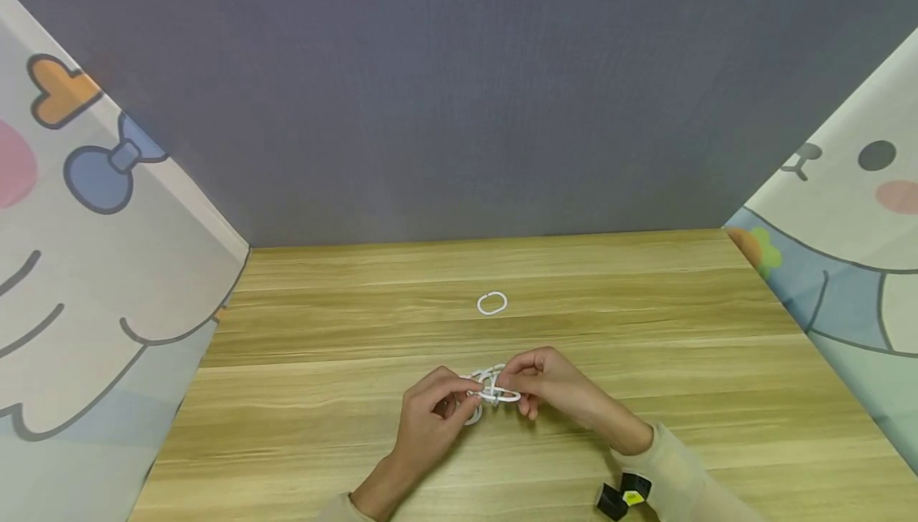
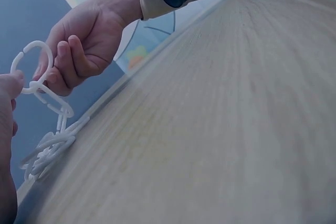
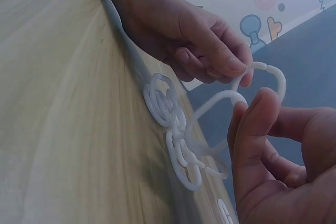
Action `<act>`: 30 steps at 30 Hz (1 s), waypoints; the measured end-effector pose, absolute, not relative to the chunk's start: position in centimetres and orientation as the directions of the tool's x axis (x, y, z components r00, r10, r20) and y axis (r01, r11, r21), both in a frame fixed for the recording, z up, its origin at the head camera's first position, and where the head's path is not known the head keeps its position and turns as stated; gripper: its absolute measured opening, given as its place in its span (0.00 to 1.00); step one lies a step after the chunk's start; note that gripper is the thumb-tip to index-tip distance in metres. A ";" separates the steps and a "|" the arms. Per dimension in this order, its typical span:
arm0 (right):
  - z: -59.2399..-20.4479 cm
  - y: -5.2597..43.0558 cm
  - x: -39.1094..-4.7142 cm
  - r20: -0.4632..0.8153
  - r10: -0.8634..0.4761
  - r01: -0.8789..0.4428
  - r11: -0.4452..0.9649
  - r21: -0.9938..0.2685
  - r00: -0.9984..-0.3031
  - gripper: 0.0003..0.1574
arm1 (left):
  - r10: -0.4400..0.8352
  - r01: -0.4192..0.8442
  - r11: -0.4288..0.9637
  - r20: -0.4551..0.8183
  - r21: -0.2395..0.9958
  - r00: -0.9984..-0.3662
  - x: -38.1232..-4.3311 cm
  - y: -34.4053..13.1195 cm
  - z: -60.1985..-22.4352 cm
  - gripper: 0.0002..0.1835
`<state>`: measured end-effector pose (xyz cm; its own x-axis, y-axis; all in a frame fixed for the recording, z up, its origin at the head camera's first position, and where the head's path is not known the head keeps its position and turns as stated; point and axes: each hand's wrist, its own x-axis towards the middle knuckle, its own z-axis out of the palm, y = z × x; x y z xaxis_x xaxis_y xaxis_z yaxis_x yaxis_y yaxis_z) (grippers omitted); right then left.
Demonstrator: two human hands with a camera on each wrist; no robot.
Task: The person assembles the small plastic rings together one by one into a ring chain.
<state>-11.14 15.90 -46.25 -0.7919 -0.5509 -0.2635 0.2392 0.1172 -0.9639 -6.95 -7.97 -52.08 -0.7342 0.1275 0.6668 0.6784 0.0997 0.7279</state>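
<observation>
Over the table, my left hand (image 1: 430,418) pinches a white plastic ring (image 3: 284,85) between thumb and fingertips. This ring has a small split in its loop. My right hand (image 1: 555,386) pinches a second white ring (image 3: 210,99), which hooks through the first. From these two hangs a chain of linked white rings (image 2: 47,156), its lower end heaped on the wood below the hands. In the head view, the fingers hide part of the chain.
A single loose white ring (image 1: 492,314) lies on the wooden table (image 1: 344,307) beyond the hands. A grey panel (image 1: 459,107) rises behind the table's far edge. Cartoon-printed panels flank both sides. A black device (image 1: 613,500) is strapped at the right wrist.
</observation>
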 end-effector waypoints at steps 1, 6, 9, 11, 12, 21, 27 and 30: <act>-46.2 15.9 -11.2 -0.262 -0.550 0.234 0.122 -0.965 -0.793 0.15 | 0.127 0.677 0.099 0.665 0.730 -0.736 -6.9 -8.0 -52.1 0.17; -46.1 16.0 -11.4 -0.248 -0.534 0.206 0.138 -0.969 -0.808 0.16 | 0.115 0.652 0.111 0.642 0.750 -0.758 -6.8 -8.0 -51.9 0.15; -45.9 16.2 -11.8 -0.223 -0.509 0.155 0.174 -0.973 -0.831 0.15 | 0.097 0.630 0.121 0.622 0.767 -0.777 -6.7 -8.0 -52.0 0.14; -45.9 16.5 -12.4 -0.187 -0.482 0.093 0.213 -0.973 -0.856 0.15 | 0.086 0.625 0.125 0.619 0.771 -0.781 -6.8 -7.9 -52.1 0.14; -45.9 16.6 -12.8 -0.168 -0.464 0.061 0.236 -0.970 -0.870 0.15 | 0.082 0.624 0.125 0.619 0.771 -0.781 -6.8 -7.9 -52.2 0.14; -46.5 17.0 -16.8 -0.036 -0.299 -0.062 0.314 -0.947 -0.954 0.10 | 0.079 0.622 0.114 0.617 0.775 -0.783 -6.9 -7.9 -52.1 0.14; -48.1 16.5 -18.7 0.110 -0.256 -0.222 0.468 -0.856 -0.960 0.05 | 0.077 0.605 0.115 0.600 0.788 -0.796 -6.8 -8.0 -51.8 0.13; -48.9 16.2 -19.4 0.170 -0.265 -0.291 0.527 -0.798 -0.949 0.09 | 0.076 0.601 0.111 0.596 0.791 -0.799 -6.8 -8.0 -51.8 0.13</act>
<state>-19.42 16.23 -48.86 -0.9490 -0.2654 0.1704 -0.2908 0.5273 -0.7984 -6.76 -8.00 -51.77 -0.7993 0.0761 0.5962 0.6010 0.1113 0.7915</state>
